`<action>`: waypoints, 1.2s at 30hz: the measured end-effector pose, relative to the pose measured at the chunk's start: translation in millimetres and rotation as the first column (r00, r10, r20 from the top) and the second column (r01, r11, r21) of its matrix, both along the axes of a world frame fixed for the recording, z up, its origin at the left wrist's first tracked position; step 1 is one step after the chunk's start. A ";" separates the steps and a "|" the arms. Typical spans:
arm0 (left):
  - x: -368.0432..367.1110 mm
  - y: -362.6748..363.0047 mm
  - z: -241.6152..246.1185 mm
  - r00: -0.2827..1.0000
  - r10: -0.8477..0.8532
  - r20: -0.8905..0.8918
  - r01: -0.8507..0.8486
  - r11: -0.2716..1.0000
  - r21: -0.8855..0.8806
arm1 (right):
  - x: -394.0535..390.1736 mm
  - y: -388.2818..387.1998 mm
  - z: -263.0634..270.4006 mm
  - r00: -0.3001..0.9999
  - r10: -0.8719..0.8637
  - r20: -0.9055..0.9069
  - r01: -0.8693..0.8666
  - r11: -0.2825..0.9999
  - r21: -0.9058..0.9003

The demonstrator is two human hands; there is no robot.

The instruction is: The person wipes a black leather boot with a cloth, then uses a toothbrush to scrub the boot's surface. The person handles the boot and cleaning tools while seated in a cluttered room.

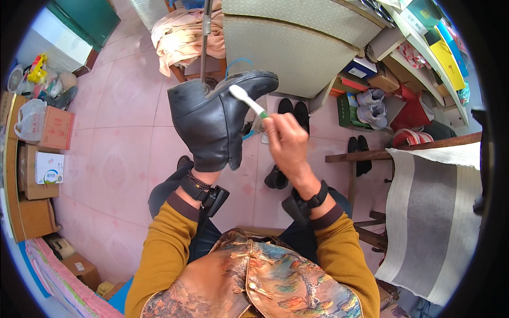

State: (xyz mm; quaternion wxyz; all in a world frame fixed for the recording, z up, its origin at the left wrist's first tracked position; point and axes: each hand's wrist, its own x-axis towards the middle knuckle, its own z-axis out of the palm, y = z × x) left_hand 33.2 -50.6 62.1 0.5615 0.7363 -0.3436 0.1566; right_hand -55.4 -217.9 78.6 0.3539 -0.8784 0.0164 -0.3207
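Note:
A black leather ankle boot [204, 119] is held up in front of me, its heel to the left and its toe pointing to the upper right. My left hand [206, 175] is inside the boot's shaft; only the wrist and a bit of the hand's base show, and the fingers are hidden. In my right hand [286, 139] is the green part of a toothbrush [252, 104] with a white head. The brush head lies over the boot near the sole's edge by the arch; whether it touches the leather cannot be told.
Black shoes [292, 109] stand on the pink tiled floor [119, 159] beyond my right hand. A wooden stool [214, 69] with peach cloth is ahead, beside a pale cabinet [286, 51]. At the right is a wooden frame [358, 155] with striped cloth; cardboard boxes [57, 127] line the left.

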 end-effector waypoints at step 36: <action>-11.9 22.8 -68.6 0.982 0.077 -0.171 -0.077 0.997 0.005 | -1.7 4.2 -25.4 0.990 -0.127 -0.056 0.127 0.992 -0.011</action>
